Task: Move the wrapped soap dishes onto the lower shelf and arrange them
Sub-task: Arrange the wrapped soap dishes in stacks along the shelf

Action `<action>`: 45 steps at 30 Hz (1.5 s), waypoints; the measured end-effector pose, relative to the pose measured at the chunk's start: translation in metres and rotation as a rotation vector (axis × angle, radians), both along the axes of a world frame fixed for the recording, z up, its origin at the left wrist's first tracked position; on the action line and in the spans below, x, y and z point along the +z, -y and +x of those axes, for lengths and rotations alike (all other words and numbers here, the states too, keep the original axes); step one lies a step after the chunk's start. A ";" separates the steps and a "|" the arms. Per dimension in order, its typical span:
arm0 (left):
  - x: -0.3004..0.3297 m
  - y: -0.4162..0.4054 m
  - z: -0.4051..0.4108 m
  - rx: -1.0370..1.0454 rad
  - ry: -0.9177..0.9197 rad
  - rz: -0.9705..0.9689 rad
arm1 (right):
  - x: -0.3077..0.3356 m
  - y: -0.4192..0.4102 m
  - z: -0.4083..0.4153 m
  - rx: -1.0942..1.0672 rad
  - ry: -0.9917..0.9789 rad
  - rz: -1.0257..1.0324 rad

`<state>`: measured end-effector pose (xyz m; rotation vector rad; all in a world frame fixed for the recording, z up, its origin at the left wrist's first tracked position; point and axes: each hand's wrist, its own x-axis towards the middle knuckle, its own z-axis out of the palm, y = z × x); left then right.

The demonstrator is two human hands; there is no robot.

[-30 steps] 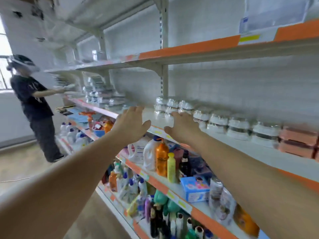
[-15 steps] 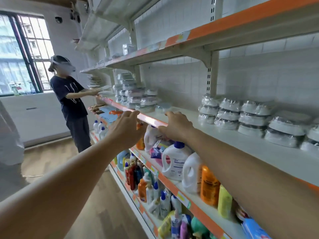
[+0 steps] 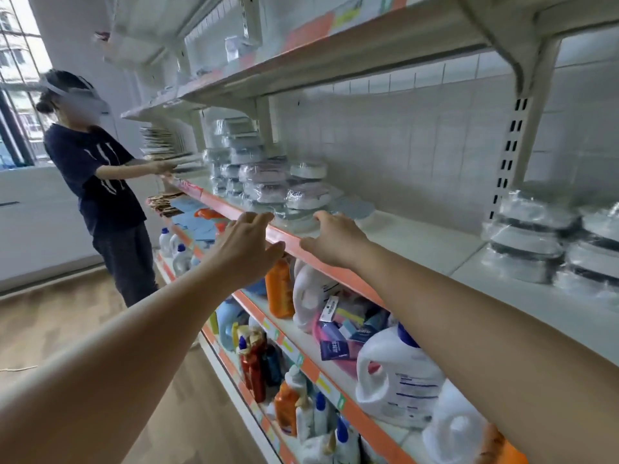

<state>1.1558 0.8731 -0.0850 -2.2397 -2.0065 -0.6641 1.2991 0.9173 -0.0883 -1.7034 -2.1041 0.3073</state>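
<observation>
Stacks of plastic-wrapped soap dishes [image 3: 301, 195] stand on the white shelf [image 3: 418, 239] with the orange front edge, just beyond both hands. More wrapped dishes [image 3: 536, 236] are stacked at the right, against the tiled wall. My left hand [image 3: 244, 249] reaches forward in front of the shelf edge, fingers spread and holding nothing. My right hand [image 3: 331, 239] hovers over the shelf edge with fingers extended toward the nearest stack, also holding nothing.
Another person [image 3: 97, 185] stands at the left end of the shelving, handling items there. Below are shelves crowded with detergent jugs [image 3: 398, 380], an orange bottle [image 3: 279, 286] and small bottles. An upper shelf [image 3: 335, 58] overhangs. Wooden floor lies at the left.
The view has swung left along the shelf. Both hands have advanced toward the left stacks of wrapped dishes, the right hand now over the shelf edge. Neither holds anything.
</observation>
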 end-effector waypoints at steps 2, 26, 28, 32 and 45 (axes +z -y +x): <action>-0.004 -0.038 -0.024 -0.028 0.002 0.001 | -0.006 -0.034 -0.022 -0.047 -0.013 0.000; 0.034 -0.391 -0.126 -0.189 0.007 0.022 | 0.002 -0.306 -0.097 -0.408 0.066 -0.121; 0.033 -0.409 -0.129 -0.202 -0.038 -0.036 | 0.001 -0.309 -0.096 -0.437 0.071 -0.105; 0.036 -0.427 -0.136 -0.274 -0.063 -0.126 | -0.004 -0.309 -0.094 -0.544 0.004 -0.059; 0.039 -0.420 -0.161 -0.710 0.261 0.088 | 0.011 -0.286 -0.127 -0.893 -0.077 0.223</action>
